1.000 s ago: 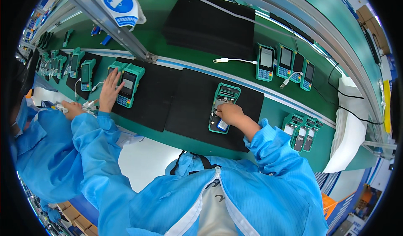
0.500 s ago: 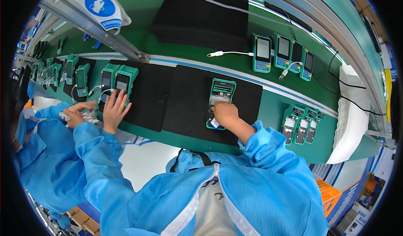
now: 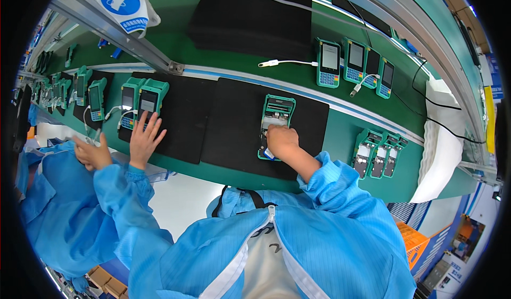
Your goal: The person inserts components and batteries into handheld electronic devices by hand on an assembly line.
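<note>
A payment terminal [image 3: 277, 106] in green casing lies back side up on the black mat, its rear compartment uncovered. My right hand [image 3: 282, 141] rests over its lower half with fingers curled down into it, so whatever they pinch is hidden. A small blue-and-white piece [image 3: 270, 154] shows below those fingers. On the left, my left hand [image 3: 143, 141] is open, fingers spread, at the keypad end of an upright terminal [image 3: 153, 96] with a lit screen. Another such terminal [image 3: 129, 94] stands right beside it, with a white cable [image 3: 123, 116] near its lower end.
Several opened terminals [image 3: 372, 154] stand at the right. Terminals with screens [image 3: 328, 62] and a white cable [image 3: 287, 62] occupy the back shelf. White foam sheeting [image 3: 436, 139] hangs at the right end. A co-worker's hand [image 3: 95, 152] is at the far left, close to my left arm.
The view has shifted slightly. Both my hands keep nearly the same places at their terminals. The co-worker's hands have moved, and the white pieces seen in them before hardly show now.
</note>
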`<state>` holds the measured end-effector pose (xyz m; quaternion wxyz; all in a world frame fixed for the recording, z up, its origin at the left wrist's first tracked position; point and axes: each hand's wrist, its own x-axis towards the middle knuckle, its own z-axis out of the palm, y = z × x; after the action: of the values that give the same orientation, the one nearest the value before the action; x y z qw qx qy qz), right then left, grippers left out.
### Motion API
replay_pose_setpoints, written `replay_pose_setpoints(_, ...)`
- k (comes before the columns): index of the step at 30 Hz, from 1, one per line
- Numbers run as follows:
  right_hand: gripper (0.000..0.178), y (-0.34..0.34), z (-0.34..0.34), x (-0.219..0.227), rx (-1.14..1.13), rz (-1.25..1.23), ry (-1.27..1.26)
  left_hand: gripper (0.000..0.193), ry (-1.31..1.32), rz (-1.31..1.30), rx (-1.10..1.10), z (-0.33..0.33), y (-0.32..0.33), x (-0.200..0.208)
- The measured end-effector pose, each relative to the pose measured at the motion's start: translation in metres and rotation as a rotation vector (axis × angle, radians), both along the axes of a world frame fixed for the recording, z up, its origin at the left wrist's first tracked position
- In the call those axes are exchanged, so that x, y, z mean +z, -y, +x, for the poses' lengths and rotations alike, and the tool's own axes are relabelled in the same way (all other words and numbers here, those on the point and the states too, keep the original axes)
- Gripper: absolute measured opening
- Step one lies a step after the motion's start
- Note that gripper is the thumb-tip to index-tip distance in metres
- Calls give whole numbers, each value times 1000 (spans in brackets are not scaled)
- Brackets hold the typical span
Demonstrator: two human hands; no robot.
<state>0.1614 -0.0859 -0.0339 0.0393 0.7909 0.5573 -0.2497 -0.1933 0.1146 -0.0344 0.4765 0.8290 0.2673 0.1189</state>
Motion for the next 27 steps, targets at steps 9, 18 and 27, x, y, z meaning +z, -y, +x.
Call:
replay_pose_setpoints(9,19,-5,3,6,211,86,87,66,-152,314,45,203,154,3)
replay_pose_setpoints(18,23,2,23,7,10,105,-268,54,-369,332,102,227,150,-7)
replay_pose_setpoints(27,22,2,23,8,-21,88,-303,50,-430,284,111,230,148,-7)
